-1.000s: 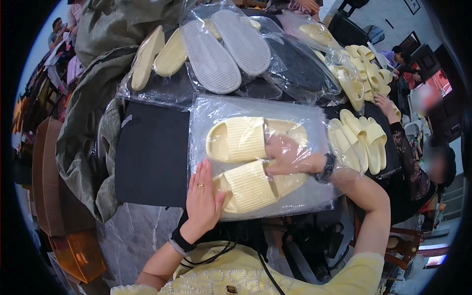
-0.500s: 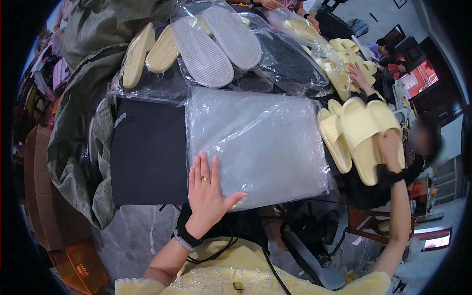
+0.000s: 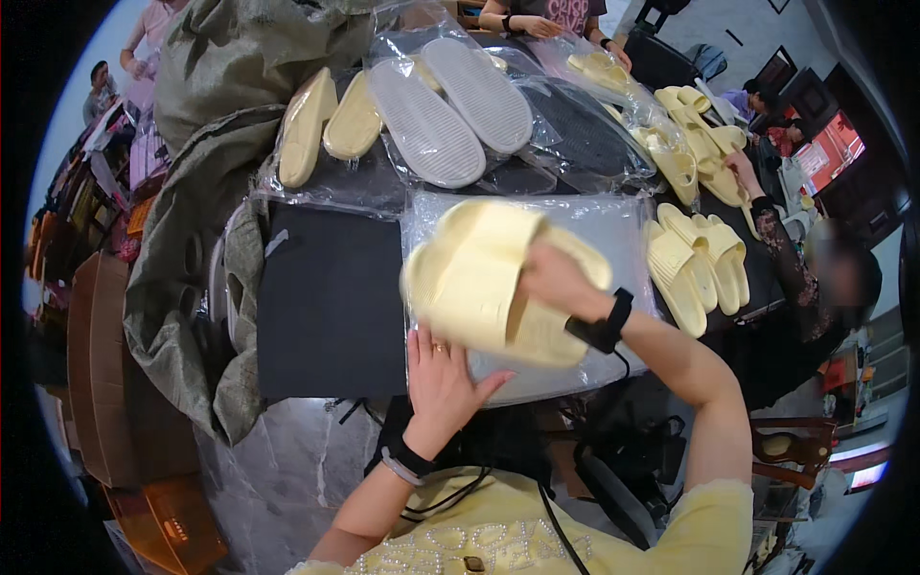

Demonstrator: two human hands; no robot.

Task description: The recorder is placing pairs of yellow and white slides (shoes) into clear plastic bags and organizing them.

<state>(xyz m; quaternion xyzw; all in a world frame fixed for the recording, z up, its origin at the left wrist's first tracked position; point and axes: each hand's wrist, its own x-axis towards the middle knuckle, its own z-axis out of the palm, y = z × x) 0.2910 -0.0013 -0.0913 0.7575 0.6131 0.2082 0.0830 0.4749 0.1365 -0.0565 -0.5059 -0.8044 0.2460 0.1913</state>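
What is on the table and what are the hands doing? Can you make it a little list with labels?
Right hand: holds a pair of pale yellow slippers above the bag
Left hand: flat on the near edge of a clear plastic bag
Beside the bag: black mat
Further back: grey soles in bags
Right side: more yellow slippers

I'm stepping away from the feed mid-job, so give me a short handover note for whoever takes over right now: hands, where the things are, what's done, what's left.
Right hand: holds a pair of pale yellow slippers up over the clear plastic bag.
Left hand: flat on the bag's near edge, pinning it to the table.
Nearby: loose yellow slippers to the right of the bag, bagged slippers stacked at the far side, a black mat on the left.
Done: pair picked up, bag laid flat.
Left: the pair is not in the bag yet.
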